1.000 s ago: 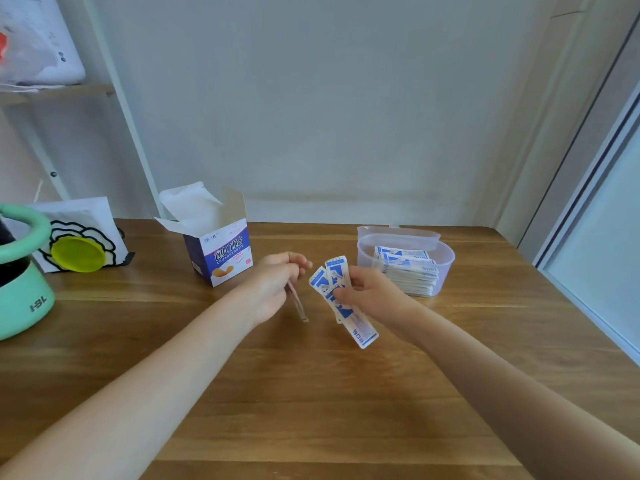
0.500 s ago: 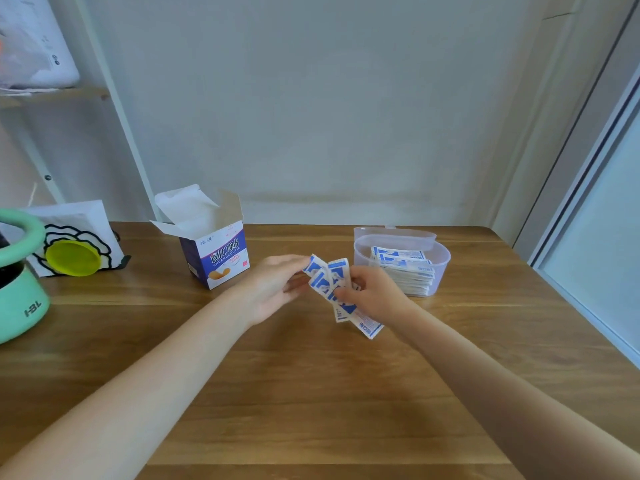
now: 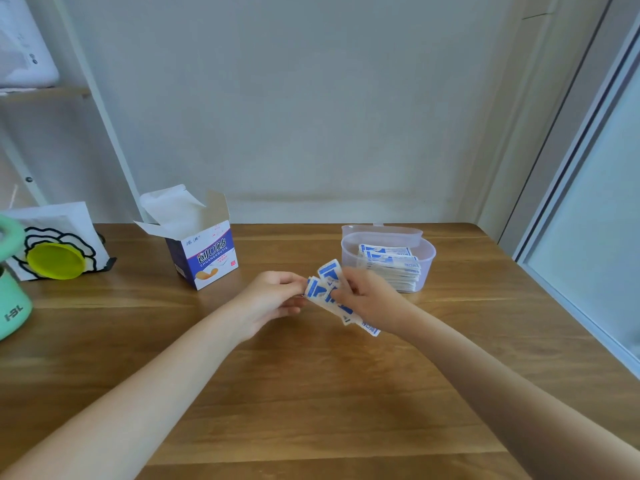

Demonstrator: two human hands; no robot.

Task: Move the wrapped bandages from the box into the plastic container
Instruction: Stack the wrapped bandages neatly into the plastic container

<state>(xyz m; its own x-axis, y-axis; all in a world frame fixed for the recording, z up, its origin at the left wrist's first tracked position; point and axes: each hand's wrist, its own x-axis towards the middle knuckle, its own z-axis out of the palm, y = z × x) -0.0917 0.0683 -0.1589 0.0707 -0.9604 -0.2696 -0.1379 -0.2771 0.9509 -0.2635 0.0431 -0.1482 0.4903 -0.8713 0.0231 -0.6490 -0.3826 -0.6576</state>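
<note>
Across the wooden counter (image 3: 311, 393), at about ten o'clock from my hands, stands the box (image 3: 204, 252) with its flaps open; at two o'clock sits the plastic container (image 3: 427, 259), a stack of wrapped strips already lying inside it. Between them, above the counter, my right hand (image 3: 372, 299) curls round a fanned bunch of wrapped bandages (image 3: 327, 289), thumb pinching across their middle. My left hand (image 3: 273, 299) meets the bunch at its nine o'clock edge, fingertips pinching the upper ends. These strips look nearly weightless, thin, floppy and slick, so I judge they could slide apart; squaring them and gripping mid-length seems safest.
</note>
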